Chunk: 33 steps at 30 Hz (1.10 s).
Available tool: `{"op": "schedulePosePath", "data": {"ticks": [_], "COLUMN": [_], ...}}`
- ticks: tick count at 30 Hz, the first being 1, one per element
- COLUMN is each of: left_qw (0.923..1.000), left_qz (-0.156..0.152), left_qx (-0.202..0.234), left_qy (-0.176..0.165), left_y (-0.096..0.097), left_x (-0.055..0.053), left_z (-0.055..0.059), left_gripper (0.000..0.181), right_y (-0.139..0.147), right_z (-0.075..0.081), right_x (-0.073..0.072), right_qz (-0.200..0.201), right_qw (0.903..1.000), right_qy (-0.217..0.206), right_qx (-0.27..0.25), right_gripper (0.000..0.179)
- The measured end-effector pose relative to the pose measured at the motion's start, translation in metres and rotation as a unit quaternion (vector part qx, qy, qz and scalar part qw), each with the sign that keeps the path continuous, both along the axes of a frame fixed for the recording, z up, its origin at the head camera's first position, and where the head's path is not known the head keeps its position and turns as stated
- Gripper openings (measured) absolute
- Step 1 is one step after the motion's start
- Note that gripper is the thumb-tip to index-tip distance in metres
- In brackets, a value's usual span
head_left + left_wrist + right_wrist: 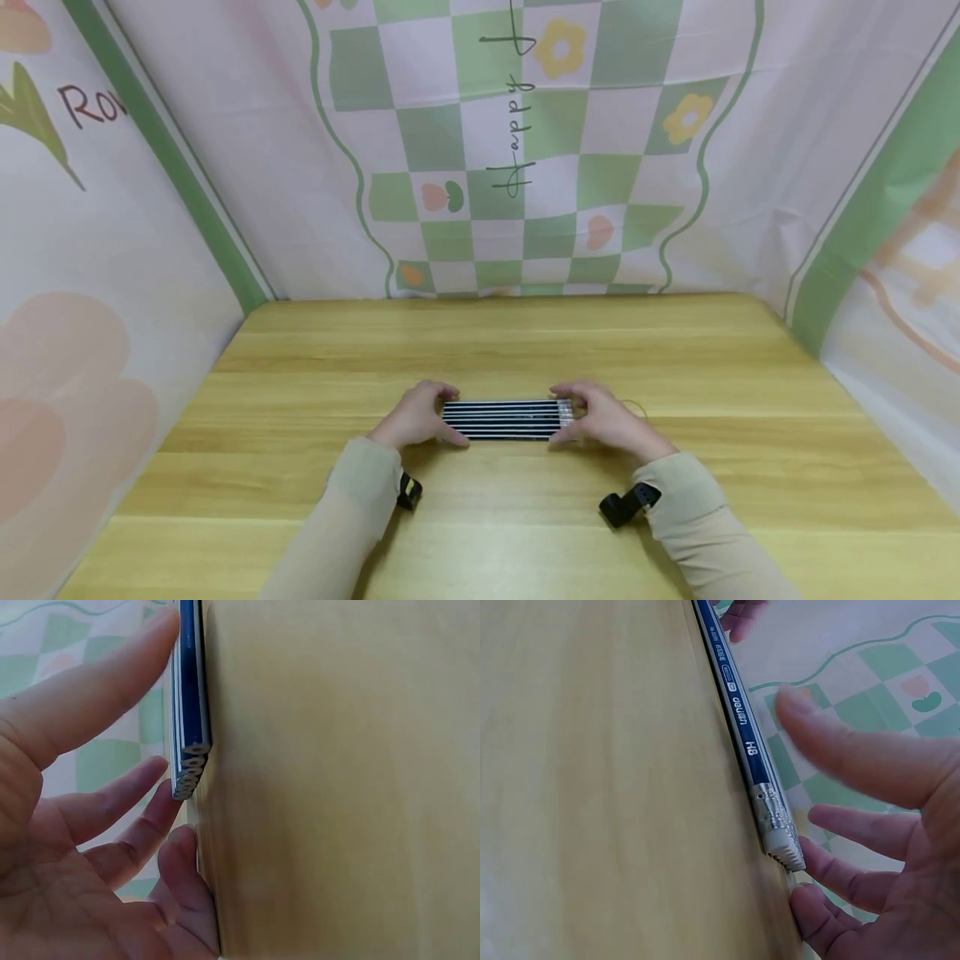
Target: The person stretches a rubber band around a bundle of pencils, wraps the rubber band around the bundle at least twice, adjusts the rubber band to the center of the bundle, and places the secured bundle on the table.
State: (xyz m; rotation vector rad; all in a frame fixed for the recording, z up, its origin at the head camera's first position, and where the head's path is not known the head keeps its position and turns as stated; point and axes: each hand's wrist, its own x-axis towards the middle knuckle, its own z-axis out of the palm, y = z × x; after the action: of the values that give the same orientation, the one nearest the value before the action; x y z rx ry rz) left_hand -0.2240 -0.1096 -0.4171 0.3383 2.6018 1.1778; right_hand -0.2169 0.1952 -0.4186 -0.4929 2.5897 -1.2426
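Framing between the left hand (420, 414) and the right hand (603, 421) a flat row of pencils (502, 421), dark blue with pale stripes, laid side by side on the table (517, 350). Bending the fingers of the left hand only loosely about the plain ends, with the thumb spread well apart from them. Bringing the left thumb tip to the upper side of the row, as seen from the left wrist; cannot tell if touching or only overlapping in the view. Spreading the thumb of the right hand widely too, in the right wrist view, with its tip apart from the pencils and so without any grip. Having the other right fingers, slightly bent, close by the white erasers (781, 844) and their silvery metal bands (769, 806); cannot tell for sure about contact there. Showing the letters "HB" on the pencil side, near the right hand. Having also, just beside the outer side of the right hand, a thin orange loop (639, 406). Wearing a black device (628, 505) below the right hand, at the sleeve (686, 496).
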Motion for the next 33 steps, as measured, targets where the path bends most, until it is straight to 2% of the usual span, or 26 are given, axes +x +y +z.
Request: {"op": "schedulePosePath", "data": {"ticks": [6,12,18,24,33], "left_qw": [0.9993,0.9985,0.9977,0.9978,0.9977], "left_qz": [0.001,-0.011,-0.027,-0.029,-0.036], "left_qx": [-0.036,-0.053,-0.063,-0.06,-0.058], "left_qy": [0.01,0.003,-0.006,-0.007,-0.01], "left_y": [0.0021,0.0019,0.0017,0.0015,0.0022], "left_x": [0.0007,0.0,-0.0024,-0.0028,-0.0035], "left_z": [-0.0004,0.0023,0.0067,0.0069,0.0067], "left_gripper": [0.066,0.062,0.055,0.048,0.039], "right_y": [-0.0007,-0.0031,-0.0032,-0.0028,-0.0035], "right_z": [-0.0034,-0.0025,-0.0008,-0.0023,-0.0014], "right_x": [-0.0026,-0.0024,-0.0037,-0.0047,-0.0043], "right_qz": [0.001,-0.014,-0.009,-0.001,0.002], "right_qw": [0.9995,0.9991,0.9994,0.9996,0.9994], "right_qy": [-0.004,-0.021,-0.008,0.012,0.019], "right_qx": [0.03,0.034,0.033,0.026,0.029], "right_gripper": [0.079,0.072,0.061,0.05,0.046]}}
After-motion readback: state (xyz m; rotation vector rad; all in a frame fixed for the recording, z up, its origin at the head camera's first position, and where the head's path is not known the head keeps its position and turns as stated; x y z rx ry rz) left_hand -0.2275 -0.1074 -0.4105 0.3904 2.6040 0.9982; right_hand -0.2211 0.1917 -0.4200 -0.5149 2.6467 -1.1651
